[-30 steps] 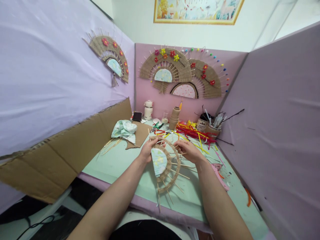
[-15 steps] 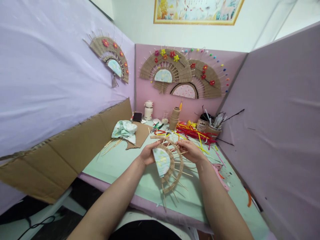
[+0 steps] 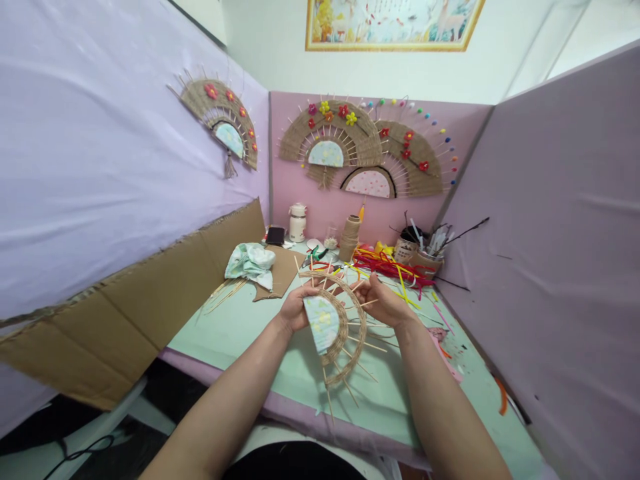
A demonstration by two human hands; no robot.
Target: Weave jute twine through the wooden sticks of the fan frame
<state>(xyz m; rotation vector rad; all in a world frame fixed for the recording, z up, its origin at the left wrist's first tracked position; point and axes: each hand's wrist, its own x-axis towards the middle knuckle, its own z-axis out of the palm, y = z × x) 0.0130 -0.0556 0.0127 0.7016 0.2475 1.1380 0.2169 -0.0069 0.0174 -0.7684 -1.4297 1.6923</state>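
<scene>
I hold a half-made fan (image 3: 336, 327) of wooden sticks and woven jute twine, with a pale patterned fabric half-circle at its core, above a mint-green table (image 3: 235, 320). My left hand (image 3: 295, 308) grips the fan's flat edge by the fabric, fingers curled around it. My right hand (image 3: 383, 301) pinches the outer twine band and sticks at the fan's upper right. The sticks radiate outward past the twine.
A cardboard sheet (image 3: 130, 313) leans at the left. Bunched fabric (image 3: 250, 261), loose sticks (image 3: 223, 292), scissors, a twine spool (image 3: 349, 235), coloured pipe cleaners (image 3: 390, 267) and tool cups (image 3: 415, 252) crowd the back. Finished fans (image 3: 330, 137) hang on the walls.
The fan has tilted and risen slightly toward the right. My right hand has shifted up along its outer twine band; my left hand keeps its grip.
</scene>
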